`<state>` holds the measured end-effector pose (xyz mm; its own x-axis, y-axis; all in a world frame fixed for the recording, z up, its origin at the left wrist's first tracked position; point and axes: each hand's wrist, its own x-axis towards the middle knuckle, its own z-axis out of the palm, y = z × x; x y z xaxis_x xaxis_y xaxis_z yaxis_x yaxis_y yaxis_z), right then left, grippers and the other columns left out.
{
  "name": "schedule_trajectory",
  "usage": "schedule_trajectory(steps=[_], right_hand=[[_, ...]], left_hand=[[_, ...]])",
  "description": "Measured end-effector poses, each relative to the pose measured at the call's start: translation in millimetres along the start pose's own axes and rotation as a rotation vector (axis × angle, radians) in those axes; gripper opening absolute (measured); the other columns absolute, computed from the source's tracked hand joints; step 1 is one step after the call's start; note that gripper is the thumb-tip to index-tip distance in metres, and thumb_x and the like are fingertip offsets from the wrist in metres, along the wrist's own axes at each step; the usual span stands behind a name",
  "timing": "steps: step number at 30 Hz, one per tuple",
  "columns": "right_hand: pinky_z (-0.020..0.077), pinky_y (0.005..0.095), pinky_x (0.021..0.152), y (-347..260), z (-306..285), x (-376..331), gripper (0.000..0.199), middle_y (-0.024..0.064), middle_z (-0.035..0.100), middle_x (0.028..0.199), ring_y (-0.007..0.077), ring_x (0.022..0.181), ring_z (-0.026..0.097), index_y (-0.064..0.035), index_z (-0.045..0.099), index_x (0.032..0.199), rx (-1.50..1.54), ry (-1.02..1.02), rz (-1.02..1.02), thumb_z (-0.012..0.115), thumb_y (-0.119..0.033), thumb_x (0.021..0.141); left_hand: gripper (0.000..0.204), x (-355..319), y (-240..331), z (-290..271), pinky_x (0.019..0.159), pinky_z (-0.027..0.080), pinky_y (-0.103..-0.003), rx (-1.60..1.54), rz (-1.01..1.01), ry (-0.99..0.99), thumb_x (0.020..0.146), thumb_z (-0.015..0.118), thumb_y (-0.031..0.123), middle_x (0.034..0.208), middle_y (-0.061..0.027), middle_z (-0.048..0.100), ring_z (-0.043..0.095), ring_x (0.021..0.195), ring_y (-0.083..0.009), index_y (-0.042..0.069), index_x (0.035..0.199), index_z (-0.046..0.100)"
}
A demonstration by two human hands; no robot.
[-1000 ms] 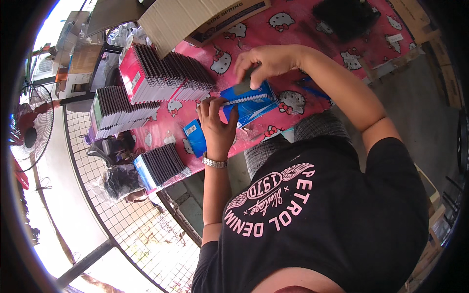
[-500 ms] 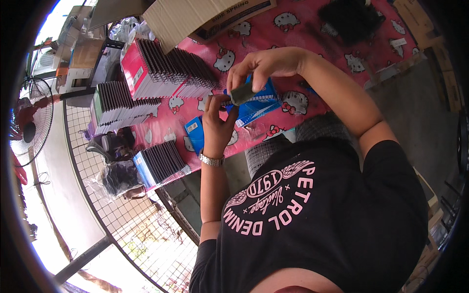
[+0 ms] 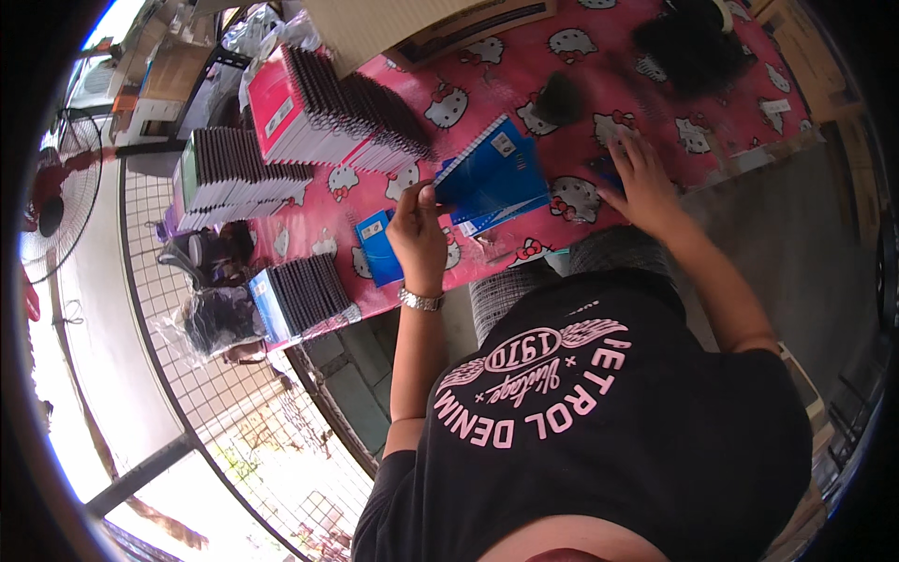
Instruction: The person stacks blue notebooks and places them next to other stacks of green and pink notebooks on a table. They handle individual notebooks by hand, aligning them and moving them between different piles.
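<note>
Pinching the left edge of a blue notebook [image 3: 513,173] in the grip of the left hand [image 3: 419,229], at that hand's two o'clock, over the counter [image 3: 609,89]. Holding the right hand [image 3: 646,184] spread at the notebook's three o'clock, near a dark blue item [image 3: 604,170] too unclear to name. Having a dark block [image 3: 559,100] at the notebook's one o'clock and a notebook stack [image 3: 339,114] at ten.
</note>
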<state>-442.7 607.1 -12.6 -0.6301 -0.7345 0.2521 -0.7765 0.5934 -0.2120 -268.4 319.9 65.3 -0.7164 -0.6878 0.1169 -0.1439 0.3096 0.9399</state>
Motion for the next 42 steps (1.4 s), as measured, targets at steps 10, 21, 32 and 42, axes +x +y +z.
schedule_trajectory(steps=[10,21,32,42], right_hand=[[0.0465,0.0429,0.092,-103,-59,44,0.052,0.0133,0.059,0.112,0.0317,0.106,0.056,-0.0059,0.060,0.125,0.765,0.099,-0.122,0.075,-0.025,0.079],[0.0485,0.0349,0.082,-145,-65,64,0.044,0.0117,0.060,0.101,0.0220,0.093,0.060,-0.0008,0.060,0.121,0.804,-0.146,-0.162,0.069,-0.027,0.086],[0.0496,0.0413,0.090,-48,-63,46,0.051,0.0171,0.061,0.113,0.0334,0.104,0.061,-0.0068,0.058,0.121,0.705,-0.153,0.076,0.075,-0.028,0.078],[0.0498,0.0426,0.085,71,8,90,0.032,0.0122,0.060,0.108,0.0332,0.101,0.059,-0.0096,0.063,0.114,0.036,0.278,0.223,0.068,-0.025,0.086]], left_hand=[[0.017,-6,-1,5,0.063,0.053,-0.024,0.000,-0.026,0.019,0.091,0.066,0.003,0.093,-0.0086,0.068,0.068,0.072,-0.0128,-0.004,0.106,0.062],[0.022,-17,-17,6,0.070,0.051,-0.027,0.111,0.125,0.091,0.086,0.063,-0.005,0.093,-0.0091,0.069,0.066,0.081,-0.0141,-0.003,0.108,0.067],[0.021,-12,44,-117,0.078,0.049,-0.043,0.702,0.285,-0.008,0.075,0.056,0.004,0.084,-0.0142,0.063,0.060,0.084,-0.0349,-0.001,0.093,0.064],[0.034,16,-15,-22,0.086,0.047,-0.046,0.700,0.317,-0.172,0.077,0.075,0.015,0.109,-0.0155,0.061,0.058,0.101,-0.0371,0.005,0.107,0.062]])
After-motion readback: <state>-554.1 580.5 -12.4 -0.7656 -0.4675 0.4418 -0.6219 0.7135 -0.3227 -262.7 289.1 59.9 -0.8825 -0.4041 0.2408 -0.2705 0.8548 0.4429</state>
